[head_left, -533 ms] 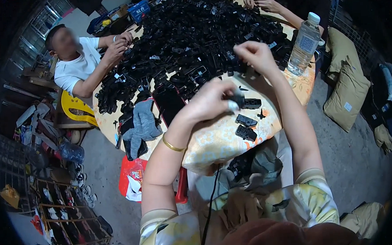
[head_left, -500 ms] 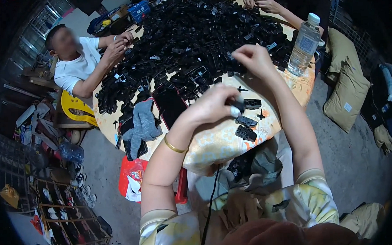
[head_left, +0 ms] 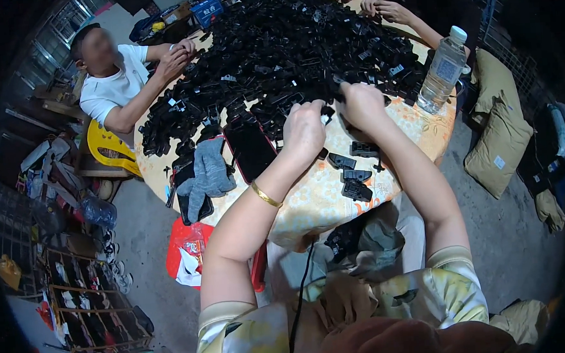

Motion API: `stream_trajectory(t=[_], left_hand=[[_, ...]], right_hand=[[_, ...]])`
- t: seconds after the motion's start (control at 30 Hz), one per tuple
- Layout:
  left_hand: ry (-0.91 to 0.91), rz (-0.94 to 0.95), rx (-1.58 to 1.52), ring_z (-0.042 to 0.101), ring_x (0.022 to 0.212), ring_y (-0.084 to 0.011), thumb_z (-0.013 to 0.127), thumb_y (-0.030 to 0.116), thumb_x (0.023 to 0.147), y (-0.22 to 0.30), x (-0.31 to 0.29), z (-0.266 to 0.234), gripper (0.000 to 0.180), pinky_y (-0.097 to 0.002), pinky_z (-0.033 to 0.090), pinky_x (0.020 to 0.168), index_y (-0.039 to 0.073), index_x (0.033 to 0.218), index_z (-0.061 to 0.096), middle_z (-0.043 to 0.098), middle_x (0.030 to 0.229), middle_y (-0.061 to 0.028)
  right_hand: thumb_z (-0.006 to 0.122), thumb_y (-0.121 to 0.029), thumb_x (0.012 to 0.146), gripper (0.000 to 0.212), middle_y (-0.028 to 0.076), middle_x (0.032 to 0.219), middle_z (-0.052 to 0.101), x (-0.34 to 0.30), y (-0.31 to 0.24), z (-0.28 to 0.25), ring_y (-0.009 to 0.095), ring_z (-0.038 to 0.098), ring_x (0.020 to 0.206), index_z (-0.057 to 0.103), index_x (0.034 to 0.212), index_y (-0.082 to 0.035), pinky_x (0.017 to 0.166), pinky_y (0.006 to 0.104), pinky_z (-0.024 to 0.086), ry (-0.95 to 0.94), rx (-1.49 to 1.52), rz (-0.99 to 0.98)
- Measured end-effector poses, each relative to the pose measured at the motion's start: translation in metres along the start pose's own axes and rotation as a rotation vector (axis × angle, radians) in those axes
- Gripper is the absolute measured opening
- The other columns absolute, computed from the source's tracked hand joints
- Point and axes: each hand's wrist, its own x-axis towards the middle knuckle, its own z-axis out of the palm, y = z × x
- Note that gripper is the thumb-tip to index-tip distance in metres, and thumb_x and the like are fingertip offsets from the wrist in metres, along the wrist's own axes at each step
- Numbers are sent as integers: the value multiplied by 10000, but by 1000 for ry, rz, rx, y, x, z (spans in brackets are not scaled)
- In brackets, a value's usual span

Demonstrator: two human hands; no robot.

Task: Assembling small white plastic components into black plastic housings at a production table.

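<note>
A heap of small black plastic parts (head_left: 270, 56) covers much of the round table. At its near edge my left hand (head_left: 304, 134) is closed, a white covering or tip showing at the thumb; what its fingers pinch, if anything, is hidden. Close beside it, my right hand (head_left: 363, 108) has its fingers curled around a black plastic part (head_left: 338, 87), partly hidden and blurred. Between my forearms several separate black parts (head_left: 357, 190) lie on the patterned tablecloth (head_left: 304, 217), near the table's front edge.
Left of my left forearm lie a dark-screened phone (head_left: 250, 149) and a grey knitted glove or sock (head_left: 207, 171). A clear bottle (head_left: 442, 72) stands right of my right hand. A person in a white shirt (head_left: 115, 83) sits at the left; other people's hands (head_left: 385, 8) work across the table.
My left hand has moved forward from the separate parts to the heap, and one more black part lies among them. My right hand has come slightly lower, closer to the left.
</note>
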Motion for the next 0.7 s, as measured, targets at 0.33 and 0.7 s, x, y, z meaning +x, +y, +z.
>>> stream_trajectory(t=[0.33,0.7], left_hand=[[-42,-556,-1196,604,735,-143,536,-40,802,-14,16,-18,545,-221,524,653,-93,1281,281,585,863,-91],[-269,-514,-1641,610,871,-209,513,22,848,-15,21,-29,458,-289,521,807,-57,1255,321,541,973,-117]], right_hand=[[576,-63,831,182,45,827,616,-2,-25,-28,88,586,705,603,1000,-1,623,209,496,-77,1435,182],[565,-67,843,229,90,849,608,2,-11,-32,133,613,707,551,1041,47,620,227,529,-244,1824,447]])
